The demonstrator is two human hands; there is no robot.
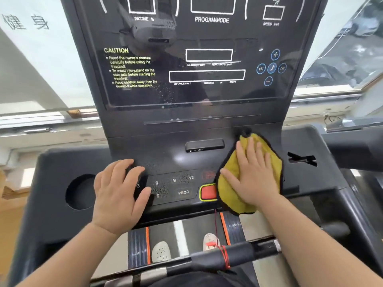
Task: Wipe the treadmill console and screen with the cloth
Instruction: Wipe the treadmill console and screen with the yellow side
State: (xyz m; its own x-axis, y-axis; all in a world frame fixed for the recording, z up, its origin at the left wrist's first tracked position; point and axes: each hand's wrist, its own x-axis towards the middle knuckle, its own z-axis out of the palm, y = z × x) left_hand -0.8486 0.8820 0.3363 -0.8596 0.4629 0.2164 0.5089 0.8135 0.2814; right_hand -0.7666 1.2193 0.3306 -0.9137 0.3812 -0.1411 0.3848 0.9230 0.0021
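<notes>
The black treadmill console (165, 154) fills the middle of the view, with its dark glossy screen (196, 59) standing upright behind it. Water droplets speckle the screen's lower left and the button panel (178, 183). My right hand (255, 175) lies flat with straight fingers on a yellow cloth with black edging (230, 183), pressing it onto the console's right half, beside a red stop button (208, 192). My left hand (120, 191) rests spread on the console's left buttons, holding nothing.
A round cup holder (79, 192) sits in the left tray and a slotted recess (302, 159) in the right tray. A black handlebar (228, 259) with a red cord crosses below. The belt and two light shoes show underneath. Windows lie behind.
</notes>
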